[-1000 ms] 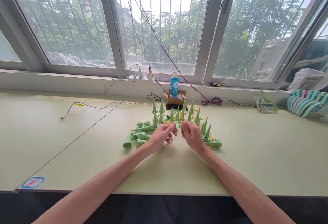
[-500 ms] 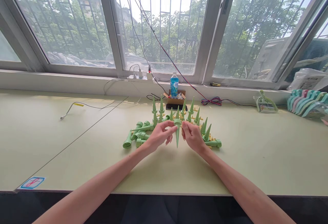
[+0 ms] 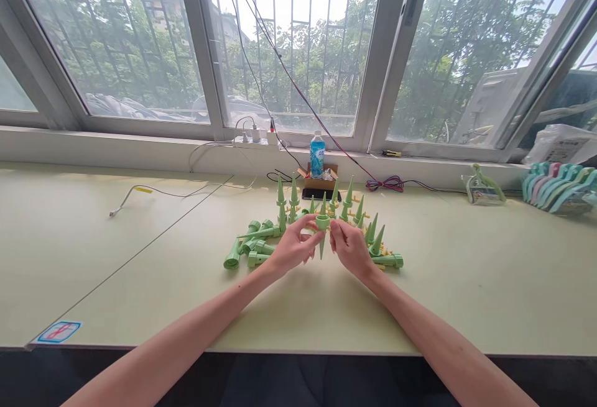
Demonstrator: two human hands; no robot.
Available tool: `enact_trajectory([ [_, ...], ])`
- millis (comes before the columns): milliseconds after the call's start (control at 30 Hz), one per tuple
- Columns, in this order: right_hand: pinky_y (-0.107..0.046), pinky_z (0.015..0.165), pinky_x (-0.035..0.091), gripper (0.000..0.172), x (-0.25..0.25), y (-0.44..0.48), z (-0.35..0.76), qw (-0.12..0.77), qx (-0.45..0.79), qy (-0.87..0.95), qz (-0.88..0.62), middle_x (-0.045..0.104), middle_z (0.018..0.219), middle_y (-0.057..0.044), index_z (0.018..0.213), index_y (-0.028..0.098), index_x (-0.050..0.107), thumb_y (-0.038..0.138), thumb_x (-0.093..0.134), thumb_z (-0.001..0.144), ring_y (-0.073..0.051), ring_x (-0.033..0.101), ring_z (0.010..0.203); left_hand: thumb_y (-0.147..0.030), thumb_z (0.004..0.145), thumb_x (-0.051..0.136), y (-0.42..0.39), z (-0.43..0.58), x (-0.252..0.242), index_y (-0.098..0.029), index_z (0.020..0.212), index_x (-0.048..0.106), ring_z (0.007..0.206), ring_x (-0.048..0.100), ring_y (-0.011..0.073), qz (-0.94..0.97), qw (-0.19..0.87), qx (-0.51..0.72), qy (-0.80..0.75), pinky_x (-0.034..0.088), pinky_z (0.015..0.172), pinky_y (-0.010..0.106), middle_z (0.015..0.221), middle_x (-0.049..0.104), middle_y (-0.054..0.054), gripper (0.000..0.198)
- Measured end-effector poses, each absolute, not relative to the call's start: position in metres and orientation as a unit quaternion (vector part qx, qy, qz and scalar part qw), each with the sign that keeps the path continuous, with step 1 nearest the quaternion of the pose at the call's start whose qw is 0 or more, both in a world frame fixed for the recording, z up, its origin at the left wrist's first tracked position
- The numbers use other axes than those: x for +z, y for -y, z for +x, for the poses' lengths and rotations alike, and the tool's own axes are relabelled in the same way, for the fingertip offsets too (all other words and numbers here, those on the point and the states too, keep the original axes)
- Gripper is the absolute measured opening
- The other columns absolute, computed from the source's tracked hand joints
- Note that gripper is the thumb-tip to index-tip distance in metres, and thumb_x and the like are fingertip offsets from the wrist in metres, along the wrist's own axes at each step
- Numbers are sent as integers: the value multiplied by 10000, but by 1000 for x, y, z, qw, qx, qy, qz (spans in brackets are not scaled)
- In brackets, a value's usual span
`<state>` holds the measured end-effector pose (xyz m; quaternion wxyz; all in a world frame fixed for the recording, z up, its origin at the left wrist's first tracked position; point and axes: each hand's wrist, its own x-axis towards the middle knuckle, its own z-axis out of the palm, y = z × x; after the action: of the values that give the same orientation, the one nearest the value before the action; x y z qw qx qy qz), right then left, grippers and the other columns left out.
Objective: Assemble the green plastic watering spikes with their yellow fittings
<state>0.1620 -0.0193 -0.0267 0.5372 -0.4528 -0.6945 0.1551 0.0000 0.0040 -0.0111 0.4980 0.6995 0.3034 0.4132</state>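
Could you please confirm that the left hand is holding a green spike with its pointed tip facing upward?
Not quite: the left hand does hold a green spike, but its pointed tip faces downward, as the head view shows.

Camera, one, head-worn. Sited above the near edge of the worktop (image 3: 466,283); aimed forward and down. Field: wide. A held green spike (image 3: 322,224) is framed at near range, just below and right of centre; windows (image 3: 298,71) are taken in beyond, across the upper part.
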Motion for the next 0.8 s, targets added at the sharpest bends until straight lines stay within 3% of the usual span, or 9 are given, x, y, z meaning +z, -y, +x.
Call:
enact_trajectory([
  [100,-235,526,364,466,-26,20,162,539,144,695,-453,470,505,26,616,209,407,467,315,994,-104,430,467,-541,832,578,-1,1,-9,-181,942,528,380,469,40,692,496,416,-319,364,385,196,757,589,-9,380],
  [200,-236,536,361,463,-25,21,163,540,137,695,-456,471,524,24,618,209,403,457,306,997,-106,428,481,-584,850,526,-1,1,-7,-170,730,490,363,440,59,679,521,400,-327,334,390,192,512,456,-55,433],
  [567,-230,549,340,432,-27,21,163,498,116,743,-431,473,561,26,625,201,404,399,320,999,-95,409,505,-753,826,311,-4,-1,-5,-143,434,541,338,394,90,639,591,338,-358,284,370,222,382,447,31,760],
  [800,-226,555,350,432,-28,20,164,493,123,751,-423,500,586,19,643,197,427,412,310,999,-95,425,521,-747,813,337,-6,-3,-5,-137,476,593,369,414,98,640,607,305,-360,304,385,220,430,530,60,742],
])
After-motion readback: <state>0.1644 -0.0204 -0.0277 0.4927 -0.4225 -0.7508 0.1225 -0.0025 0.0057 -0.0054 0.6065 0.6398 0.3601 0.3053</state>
